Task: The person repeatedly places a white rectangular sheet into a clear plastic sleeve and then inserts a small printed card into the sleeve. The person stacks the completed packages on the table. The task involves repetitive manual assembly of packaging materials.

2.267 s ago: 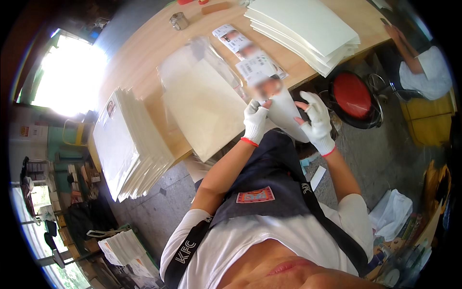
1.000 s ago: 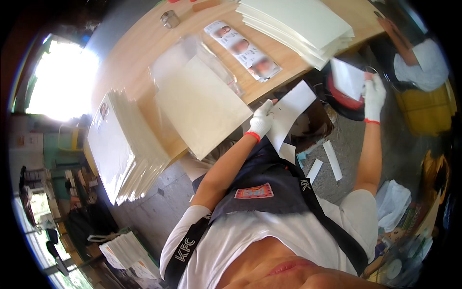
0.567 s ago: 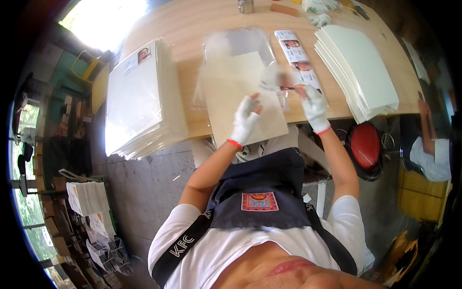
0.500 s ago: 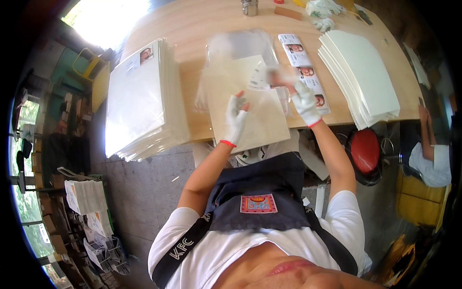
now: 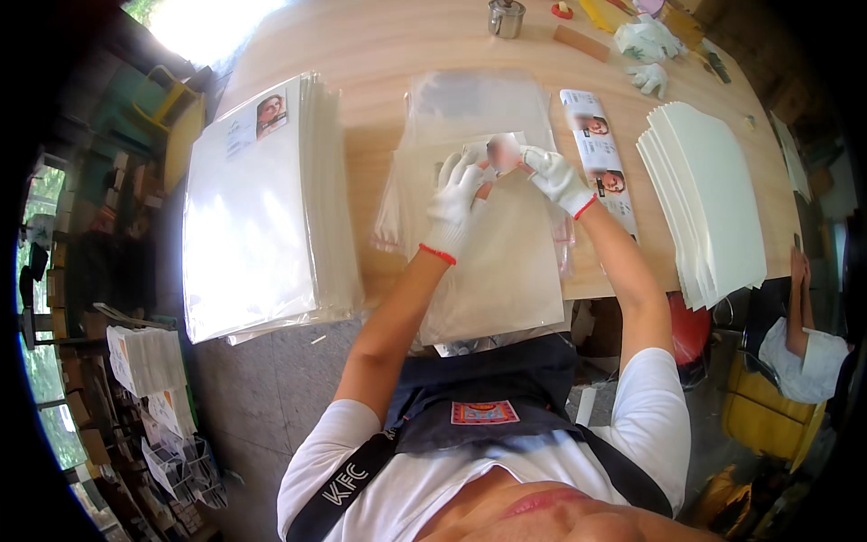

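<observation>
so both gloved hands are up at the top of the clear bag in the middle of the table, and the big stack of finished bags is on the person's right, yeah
Not quite. The head view shows the big stack of finished bags on the person's left, not the right; a stack of plain white sheets lies on the right. The rest holds: the left hand and right hand, both gloved, are at the top of the clear bag in the middle of the table.

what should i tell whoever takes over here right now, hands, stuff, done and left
Left hand: gloved, flat on the clear bag in front of the person, fingertips at its top edge.
Right hand: gloved, pinching a small blurred piece at that same top edge.
Things: bagged stack on the left, plain sheets on the right, strip of photo labels just right of the bag, all on the table.
Done: a tall bagged stack stands ready.
Left: this bag is not yet set aside; many plain sheets remain.
</observation>
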Motion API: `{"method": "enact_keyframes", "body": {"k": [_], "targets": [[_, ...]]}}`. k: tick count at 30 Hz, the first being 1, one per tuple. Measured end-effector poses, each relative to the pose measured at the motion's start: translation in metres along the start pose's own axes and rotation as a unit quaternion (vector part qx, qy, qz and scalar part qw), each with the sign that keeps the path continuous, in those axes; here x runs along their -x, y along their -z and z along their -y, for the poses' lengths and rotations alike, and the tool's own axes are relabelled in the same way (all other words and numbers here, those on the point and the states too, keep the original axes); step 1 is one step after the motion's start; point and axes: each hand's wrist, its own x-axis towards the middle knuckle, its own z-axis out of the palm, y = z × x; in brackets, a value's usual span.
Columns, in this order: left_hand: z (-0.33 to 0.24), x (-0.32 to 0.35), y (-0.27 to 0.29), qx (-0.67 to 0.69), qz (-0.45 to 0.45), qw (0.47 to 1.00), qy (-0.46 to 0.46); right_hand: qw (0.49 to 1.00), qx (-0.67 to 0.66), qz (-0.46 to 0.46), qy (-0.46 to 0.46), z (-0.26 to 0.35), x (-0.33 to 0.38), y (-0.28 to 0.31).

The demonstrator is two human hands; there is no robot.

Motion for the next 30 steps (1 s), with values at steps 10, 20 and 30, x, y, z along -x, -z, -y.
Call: {"method": "enact_keyframes", "body": {"k": [10,20,30], "targets": [[0.037,-0.007,-0.03,-0.21,0.163,0.959,0.101,0.975,0.197,0.026,0.103,-0.012,0.023,0.006],[-0.006,0.043,0.035,-0.069,0.018,0.997,0.03,0.976,0.167,-0.04,-0.135,0.11,0.116,0.037],[0.002,0.273,0.061,0.181,0.078,0.88,0.432,0.824,-0.213,0.039,-0.524,0.169,0.21,0.009]]}}
